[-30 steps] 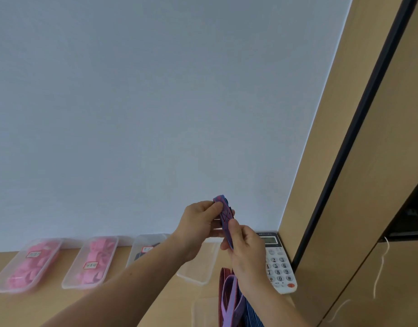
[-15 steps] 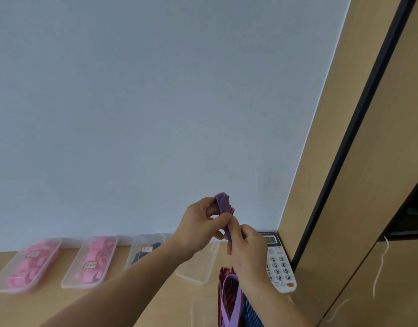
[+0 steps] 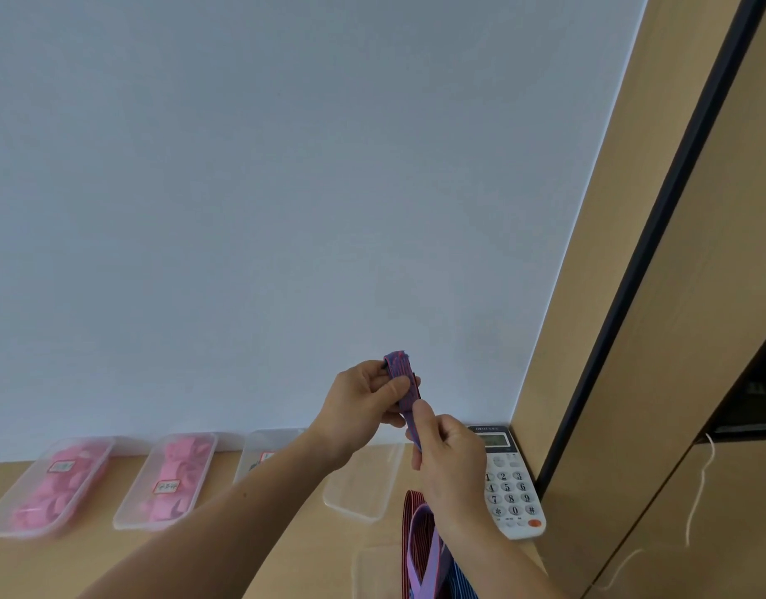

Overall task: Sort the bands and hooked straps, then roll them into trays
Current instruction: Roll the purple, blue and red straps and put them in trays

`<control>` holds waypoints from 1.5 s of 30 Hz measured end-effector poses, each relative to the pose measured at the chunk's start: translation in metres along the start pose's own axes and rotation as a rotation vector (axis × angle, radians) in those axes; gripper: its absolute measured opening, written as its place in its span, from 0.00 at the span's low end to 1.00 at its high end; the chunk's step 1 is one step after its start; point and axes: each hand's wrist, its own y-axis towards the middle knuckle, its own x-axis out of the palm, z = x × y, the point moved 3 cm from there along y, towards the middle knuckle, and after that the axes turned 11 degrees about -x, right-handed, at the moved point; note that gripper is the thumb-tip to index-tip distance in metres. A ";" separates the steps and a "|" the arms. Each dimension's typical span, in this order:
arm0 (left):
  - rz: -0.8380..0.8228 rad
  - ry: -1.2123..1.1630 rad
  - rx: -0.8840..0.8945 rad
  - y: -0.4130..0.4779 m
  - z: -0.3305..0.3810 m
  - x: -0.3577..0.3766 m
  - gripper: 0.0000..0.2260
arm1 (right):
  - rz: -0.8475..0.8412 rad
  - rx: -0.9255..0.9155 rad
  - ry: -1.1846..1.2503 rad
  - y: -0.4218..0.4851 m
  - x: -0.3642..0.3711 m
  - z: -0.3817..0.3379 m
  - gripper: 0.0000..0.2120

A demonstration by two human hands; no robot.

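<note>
I hold a purple strap with red stripes (image 3: 401, 371) up in front of the white wall. My left hand (image 3: 363, 404) grips its rolled top end between thumb and fingers. My right hand (image 3: 448, 456) pinches the strap just below the roll. The loose tail (image 3: 420, 551) hangs down under my right wrist, beside a dark red striped band (image 3: 409, 508) and a blue striped band (image 3: 461, 581). On the desk at the left stand two clear trays of pink rolls (image 3: 57, 486) (image 3: 171, 477); a third tray (image 3: 260, 451) sits partly behind my left forearm.
An empty clear tray (image 3: 363, 486) lies on the wooden desk below my hands, and another clear tray (image 3: 374, 572) lies at the bottom edge. A white desk phone (image 3: 513, 490) sits at the right against a wooden cabinet (image 3: 675, 382). A thin white cord (image 3: 696, 503) hangs on the cabinet.
The roll in my left hand has turned and grown a little. My right hand has slid lower along the strap.
</note>
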 end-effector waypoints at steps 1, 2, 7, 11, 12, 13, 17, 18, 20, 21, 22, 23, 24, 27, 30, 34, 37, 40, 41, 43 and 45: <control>0.006 -0.011 0.001 0.000 -0.001 -0.001 0.06 | -0.002 0.010 0.009 0.000 0.000 0.000 0.24; 0.012 -0.037 -0.001 0.001 -0.002 -0.003 0.06 | -0.005 0.018 0.015 -0.001 0.001 0.000 0.24; -0.050 -0.200 -0.054 0.001 -0.004 0.001 0.07 | -0.013 0.017 0.007 -0.001 0.005 -0.001 0.25; -0.065 -0.221 -0.045 -0.001 -0.008 0.001 0.08 | -0.032 0.006 -0.013 0.003 0.004 -0.001 0.22; -0.062 -0.224 -0.043 -0.001 -0.009 0.001 0.08 | -0.034 -0.006 -0.034 0.003 0.003 0.000 0.21; -0.059 -0.219 -0.042 -0.001 -0.010 0.000 0.08 | -0.033 -0.022 -0.056 0.002 0.002 0.000 0.20; -0.023 -0.122 -0.035 0.001 -0.014 0.004 0.08 | 0.009 -0.055 -0.083 -0.001 0.001 -0.001 0.20; -0.018 -0.104 -0.027 0.001 -0.014 0.005 0.08 | 0.013 -0.051 -0.091 0.000 0.000 -0.001 0.20; -0.014 -0.089 -0.009 0.000 -0.016 0.006 0.07 | 0.013 -0.044 -0.119 0.001 0.000 -0.001 0.22; -0.015 -0.078 -0.003 -0.001 -0.018 0.007 0.06 | 0.018 -0.042 -0.131 0.001 -0.001 0.000 0.23; -0.015 -0.062 0.001 -0.001 -0.019 0.008 0.05 | 0.025 -0.041 -0.136 0.000 -0.002 0.000 0.23; -0.015 -0.043 0.002 -0.002 -0.020 0.009 0.05 | 0.028 -0.038 -0.133 0.000 -0.003 0.000 0.24; -0.017 -0.031 0.004 -0.002 -0.020 0.009 0.05 | 0.026 -0.035 -0.125 -0.001 -0.003 0.000 0.24; -0.026 -0.040 0.013 -0.003 -0.014 0.008 0.05 | 0.015 -0.011 -0.054 -0.001 -0.002 -0.002 0.24; 0.015 -0.053 0.024 0.000 -0.005 0.002 0.05 | -0.032 0.025 0.045 -0.002 0.000 -0.004 0.22; 0.090 0.161 0.147 -0.002 -0.003 -0.005 0.07 | -0.095 0.120 0.147 -0.002 -0.003 -0.008 0.21; 0.112 0.389 0.339 -0.013 -0.007 -0.001 0.07 | -0.105 0.201 0.270 0.002 -0.007 -0.015 0.24; 0.242 0.635 0.528 -0.020 -0.006 0.002 0.08 | -0.141 0.216 0.338 0.003 -0.010 -0.023 0.30; 0.272 0.674 0.580 -0.023 -0.005 0.002 0.09 | -0.153 0.212 0.342 0.003 -0.010 -0.025 0.32; 0.313 0.734 0.687 -0.027 -0.002 0.002 0.10 | -0.168 0.218 0.338 0.002 -0.011 -0.027 0.32; 0.325 0.819 0.807 -0.031 0.000 0.003 0.09 | -0.181 0.241 0.332 0.001 -0.010 -0.028 0.31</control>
